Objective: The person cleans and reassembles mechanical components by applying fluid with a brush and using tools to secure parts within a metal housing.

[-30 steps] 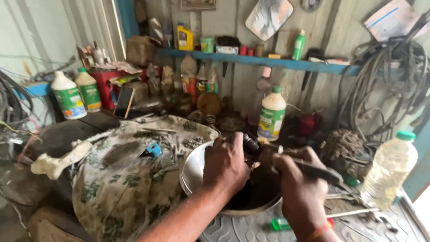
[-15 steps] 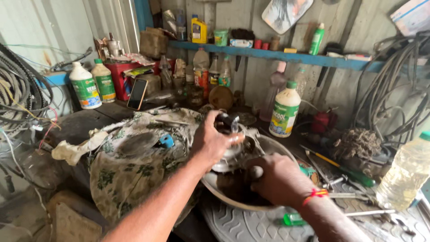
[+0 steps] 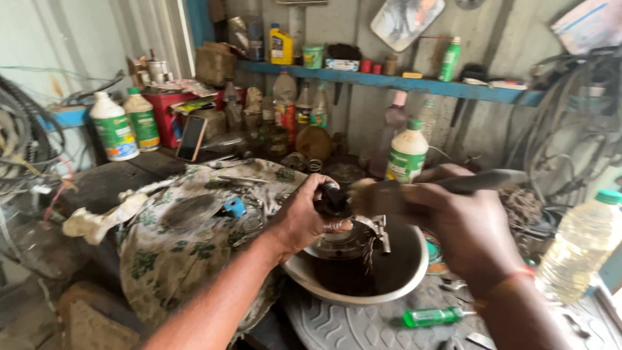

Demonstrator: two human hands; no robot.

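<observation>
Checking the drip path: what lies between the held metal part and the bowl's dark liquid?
Only falling drips; the metal part hangs above the bowl, head view.

The brush (image 3: 414,191) in the right hand (image 3: 470,230) is smeared by motion, its bristles unclear. The left hand (image 3: 301,217) covers much of the metal part (image 3: 353,230), so its shape cannot be told. The plastic bottle (image 3: 580,246) is cut off at the right edge.
</observation>
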